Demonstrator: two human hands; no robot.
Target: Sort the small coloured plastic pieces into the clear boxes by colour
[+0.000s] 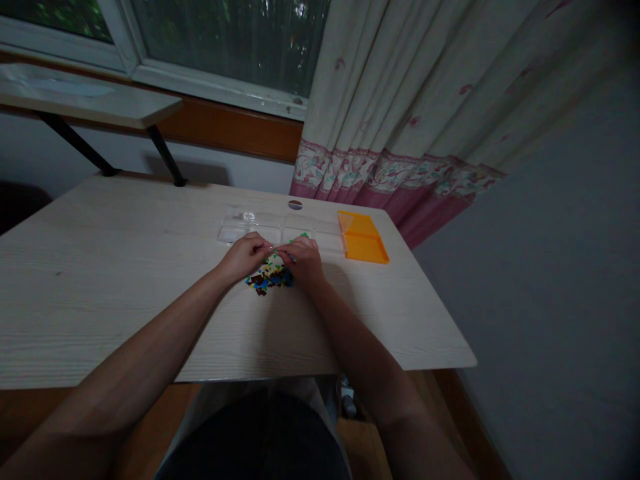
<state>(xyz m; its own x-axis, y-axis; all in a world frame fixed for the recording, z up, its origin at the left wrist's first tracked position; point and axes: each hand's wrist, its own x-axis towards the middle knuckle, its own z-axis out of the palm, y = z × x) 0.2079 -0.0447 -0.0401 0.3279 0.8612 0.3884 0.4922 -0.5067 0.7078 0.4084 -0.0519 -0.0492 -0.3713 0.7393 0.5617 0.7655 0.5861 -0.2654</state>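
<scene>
Left hand (245,256) and right hand (307,264) together at coloured pieces (273,279) (fingers (291,248) curled, grasp unclear)

Dim light, soft-edged shadows.

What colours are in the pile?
The pile shows dark brown, blue, yellow and green, in the head view.

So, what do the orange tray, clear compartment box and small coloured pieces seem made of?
Orange tray: probably plastic, smooth, from its even colour and crisp edges.
Clear compartment box: likely rigid plastic, glossy; see-through with bright glints.
Small coloured pieces: perhaps plastic, by their solid bright colours; too small to judge finish.
</scene>
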